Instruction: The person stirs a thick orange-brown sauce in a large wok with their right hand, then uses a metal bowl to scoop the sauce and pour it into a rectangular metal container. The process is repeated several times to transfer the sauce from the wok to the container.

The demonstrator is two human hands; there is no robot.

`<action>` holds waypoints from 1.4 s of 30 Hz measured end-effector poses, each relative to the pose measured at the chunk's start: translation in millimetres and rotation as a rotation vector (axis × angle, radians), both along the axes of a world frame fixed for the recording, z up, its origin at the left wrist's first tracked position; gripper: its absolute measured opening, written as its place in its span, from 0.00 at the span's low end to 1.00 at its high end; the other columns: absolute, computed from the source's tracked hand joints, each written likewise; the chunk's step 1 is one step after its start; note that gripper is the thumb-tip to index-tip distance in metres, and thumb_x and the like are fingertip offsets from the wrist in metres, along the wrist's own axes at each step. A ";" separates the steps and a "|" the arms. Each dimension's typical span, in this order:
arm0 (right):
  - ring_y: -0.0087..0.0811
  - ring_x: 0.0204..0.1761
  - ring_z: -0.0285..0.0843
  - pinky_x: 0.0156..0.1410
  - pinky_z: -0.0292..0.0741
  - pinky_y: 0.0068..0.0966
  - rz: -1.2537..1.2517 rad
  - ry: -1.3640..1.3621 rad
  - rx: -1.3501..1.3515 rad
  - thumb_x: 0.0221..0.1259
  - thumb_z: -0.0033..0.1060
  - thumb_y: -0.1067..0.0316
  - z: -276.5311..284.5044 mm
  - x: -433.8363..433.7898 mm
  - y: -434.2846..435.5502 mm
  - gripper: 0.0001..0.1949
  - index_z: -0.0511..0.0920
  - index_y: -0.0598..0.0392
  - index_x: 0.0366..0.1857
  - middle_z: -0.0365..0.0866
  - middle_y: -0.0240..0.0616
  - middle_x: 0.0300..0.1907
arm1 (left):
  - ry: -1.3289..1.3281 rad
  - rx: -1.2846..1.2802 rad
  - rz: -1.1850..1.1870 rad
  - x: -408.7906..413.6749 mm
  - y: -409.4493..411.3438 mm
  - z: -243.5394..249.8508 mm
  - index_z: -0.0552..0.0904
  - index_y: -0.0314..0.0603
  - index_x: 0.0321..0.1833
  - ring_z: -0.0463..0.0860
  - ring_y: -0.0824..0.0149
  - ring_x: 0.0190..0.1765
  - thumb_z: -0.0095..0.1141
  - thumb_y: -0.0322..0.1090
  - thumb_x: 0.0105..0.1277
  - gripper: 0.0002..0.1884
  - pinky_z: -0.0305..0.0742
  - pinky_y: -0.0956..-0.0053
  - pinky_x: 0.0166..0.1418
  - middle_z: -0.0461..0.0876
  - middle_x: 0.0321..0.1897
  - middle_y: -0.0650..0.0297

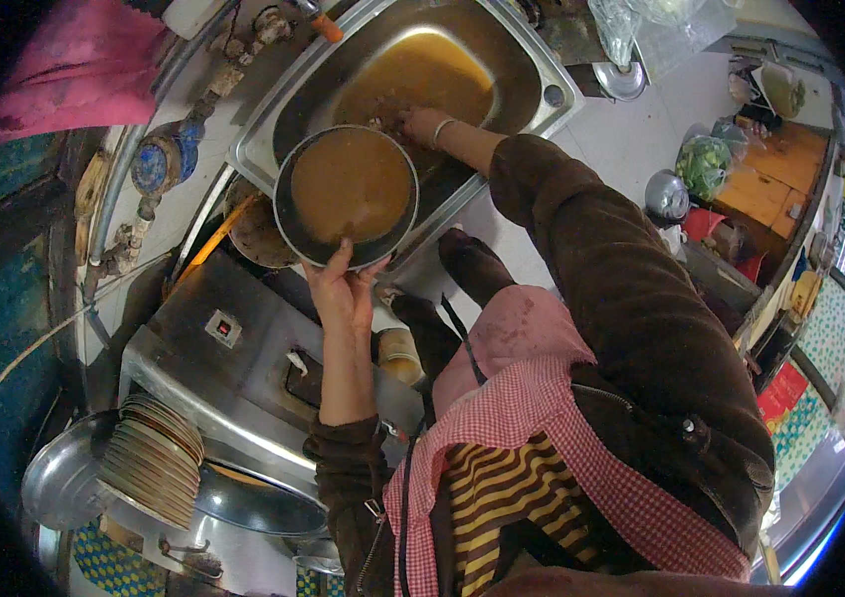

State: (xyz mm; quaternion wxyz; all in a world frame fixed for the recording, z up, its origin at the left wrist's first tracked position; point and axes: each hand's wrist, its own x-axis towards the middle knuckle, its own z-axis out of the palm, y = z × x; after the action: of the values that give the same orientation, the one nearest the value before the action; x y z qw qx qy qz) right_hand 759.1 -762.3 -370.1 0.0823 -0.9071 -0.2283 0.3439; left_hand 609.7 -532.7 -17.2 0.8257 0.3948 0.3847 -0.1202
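In my left hand (340, 287) is a round, dark-walled metal pan (295, 239), with the thumb over its near rim and the fingers beneath. Murky brown liquid (351, 183) fills much of it. The pan is above the near left side of a stainless steel sink (568, 119). Brown water (437, 67) stands in the sink basin. My right hand (422, 125) reaches down to this water just beyond the pan's rim. Its fingertips are blurred and partly hidden, so what they grip cannot be made out.
Left of the sink stands a dark bucket (262, 235) with an orange stick (217, 239). A steel cabinet (198, 298) is beside my left forearm. Stacked plates (154, 463) stand beyond it. Bagged green vegetables (702, 168) and a metal pot (665, 195) are at right.
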 end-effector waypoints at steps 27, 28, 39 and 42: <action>0.25 0.38 0.87 0.44 0.81 0.23 -0.788 -0.172 0.503 0.59 0.67 0.77 205.5 6.6 -87.9 0.09 0.88 0.58 0.42 0.91 0.37 0.36 | -0.809 1.408 -0.382 4.9 0.0 20.2 0.71 0.51 0.70 0.66 0.42 0.67 0.76 0.27 0.42 0.46 0.65 0.54 0.72 0.62 0.65 0.47; 0.25 0.38 0.85 0.42 0.81 0.21 -1.109 0.213 0.592 0.62 0.64 0.79 235.1 4.3 -55.7 0.09 0.86 0.64 0.45 0.89 0.38 0.36 | -0.723 1.392 -0.334 1.2 4.9 21.7 0.69 0.50 0.71 0.66 0.44 0.68 0.76 0.27 0.43 0.47 0.69 0.55 0.70 0.62 0.65 0.48; 0.23 0.45 0.84 0.56 0.79 0.22 -0.498 0.346 0.981 0.58 0.71 0.74 337.5 -64.9 201.3 0.12 0.87 0.57 0.47 0.89 0.33 0.43 | -0.213 0.202 0.357 -175.5 155.9 98.5 0.59 0.51 0.75 0.76 0.58 0.64 0.67 0.21 0.53 0.46 0.81 0.64 0.59 0.71 0.65 0.58; 0.25 0.47 0.85 0.56 0.80 0.22 -0.318 0.213 0.988 0.56 0.73 0.72 296.8 -75.1 271.3 0.14 0.88 0.52 0.48 0.90 0.34 0.43 | -0.228 0.230 0.488 -267.2 208.2 114.3 0.59 0.51 0.75 0.78 0.57 0.62 0.64 0.19 0.55 0.44 0.81 0.63 0.60 0.73 0.64 0.57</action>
State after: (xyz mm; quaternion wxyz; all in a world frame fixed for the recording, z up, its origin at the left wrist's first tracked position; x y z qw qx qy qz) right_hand 684.1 -491.0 -73.3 0.5740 -0.7434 -0.2134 0.2690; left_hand 342.4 -324.4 97.2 0.8179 0.3924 0.3842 0.1716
